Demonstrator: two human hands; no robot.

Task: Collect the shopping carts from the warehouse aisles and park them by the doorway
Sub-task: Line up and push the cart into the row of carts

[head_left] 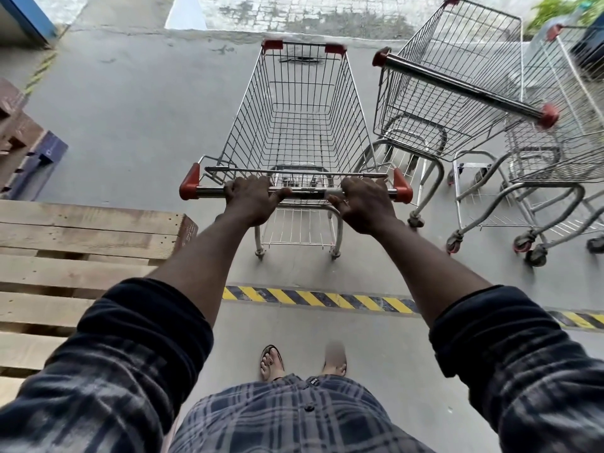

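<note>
Head view: left hand, right hand, grip tight on handle; cart lengthwise, nose away.

The cart is bright wire metal, its handle bar glossy chrome with dull red plastic end caps. The pallet at the floor's left edge is rough, unpainted wood. The floor is matt grey concrete, and the sleeves are soft checked cloth.

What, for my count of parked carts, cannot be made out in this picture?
Head view only.
- Third cart, far right: cut off by the right edge; carts beyond unseen.
- Dark thing, top right: blurred and cut off.
- One foot: blurred.
- Fingertips of left hand and right hand: hidden under the handle.
</note>
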